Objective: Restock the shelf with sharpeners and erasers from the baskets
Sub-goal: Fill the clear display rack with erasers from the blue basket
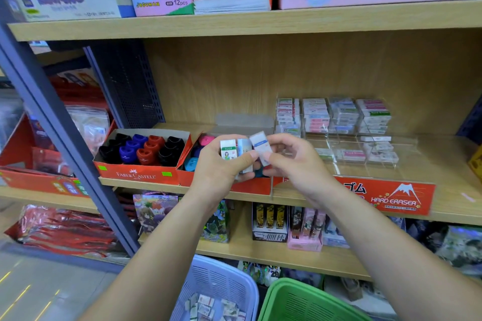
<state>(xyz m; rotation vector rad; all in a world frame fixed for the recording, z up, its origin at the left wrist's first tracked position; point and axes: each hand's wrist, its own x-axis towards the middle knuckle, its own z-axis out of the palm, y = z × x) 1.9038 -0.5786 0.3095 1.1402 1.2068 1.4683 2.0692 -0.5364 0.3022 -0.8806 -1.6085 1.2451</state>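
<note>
My left hand point(217, 167) grips two small boxed erasers point(229, 148) upright in front of the middle shelf point(443, 206). Beside it, my right hand point(292, 161) pinches a third white and blue eraser point(260, 146), tilted against the others. Behind the hands, a clear acrylic display point(339, 122) holds stacked erasers at the back and a few in its front compartments. Left of it, a red Faber-Castell box point(135, 173) holds black, blue and red sharpeners. A second red box point(186, 177) with pink and blue sharpeners is partly hidden by my left hand.
A pale blue basket point(208, 276) with several loose erasers sits below my arms, and a green basket point(294, 297) stands to its right. Product boxes fill the upper shelf point(234, 23) and the lower shelf point(260, 253). A grey shelf post point(52, 122) runs down the left.
</note>
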